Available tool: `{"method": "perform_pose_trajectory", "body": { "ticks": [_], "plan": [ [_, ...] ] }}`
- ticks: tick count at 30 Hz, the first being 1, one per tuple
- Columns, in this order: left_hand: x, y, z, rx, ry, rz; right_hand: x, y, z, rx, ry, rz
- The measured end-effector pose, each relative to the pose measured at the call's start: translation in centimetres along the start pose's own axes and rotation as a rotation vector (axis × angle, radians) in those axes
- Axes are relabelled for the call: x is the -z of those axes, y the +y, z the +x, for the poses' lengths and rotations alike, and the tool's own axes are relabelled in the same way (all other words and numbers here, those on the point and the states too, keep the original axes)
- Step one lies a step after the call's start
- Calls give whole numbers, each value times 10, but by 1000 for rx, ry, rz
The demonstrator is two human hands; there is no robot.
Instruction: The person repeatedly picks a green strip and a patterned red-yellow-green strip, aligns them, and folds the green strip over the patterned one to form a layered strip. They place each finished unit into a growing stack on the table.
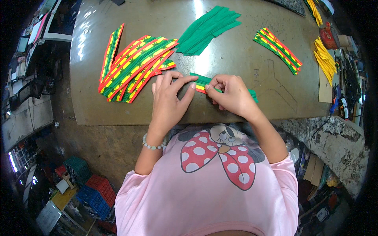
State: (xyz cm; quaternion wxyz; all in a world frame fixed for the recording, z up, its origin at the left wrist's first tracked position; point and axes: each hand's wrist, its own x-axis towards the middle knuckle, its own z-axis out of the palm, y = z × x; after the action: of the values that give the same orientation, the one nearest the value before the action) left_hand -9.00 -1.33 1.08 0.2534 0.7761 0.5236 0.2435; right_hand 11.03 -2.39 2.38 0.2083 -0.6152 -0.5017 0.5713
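Two hands meet over a narrow strip (202, 83) at the near edge of a worn bench (236, 59): the left hand (169, 96) lies mostly flat, its forefinger and thumb pinching toward the strip's striped end, while the right hand (230, 94) is curled, fingertips gripping the same end from the other side. The strip, green on one face with red and yellow bands showing at the pinched tip, runs on under the right hand and out beyond it toward the right. Done well, by the look of it, this step wants the edges kept flush and the pinch close to the tip, with the left palm steadying the piece against the bench so it cannot skew. Just left of the hands a fan of striped strips (136, 67) lies overlapped; a green stack (206, 29) sits beyond, well apart from a smaller striped bundle (277, 49) to the right. Yellow pieces (325, 59) lie by the bench's right edge, near cluttered tools. A bead bracelet (152, 145) circles the left wrist.
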Motion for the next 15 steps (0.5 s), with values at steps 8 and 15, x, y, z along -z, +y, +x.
{"method": "perform_pose_trajectory", "body": {
  "ticks": [8,15],
  "plan": [
    [-12,5,0,57,95,34,-4,2,0,130,95,-106],
    [-13,6,1,60,99,43,-3,3,-16,215,221,-308]
  ]
}}
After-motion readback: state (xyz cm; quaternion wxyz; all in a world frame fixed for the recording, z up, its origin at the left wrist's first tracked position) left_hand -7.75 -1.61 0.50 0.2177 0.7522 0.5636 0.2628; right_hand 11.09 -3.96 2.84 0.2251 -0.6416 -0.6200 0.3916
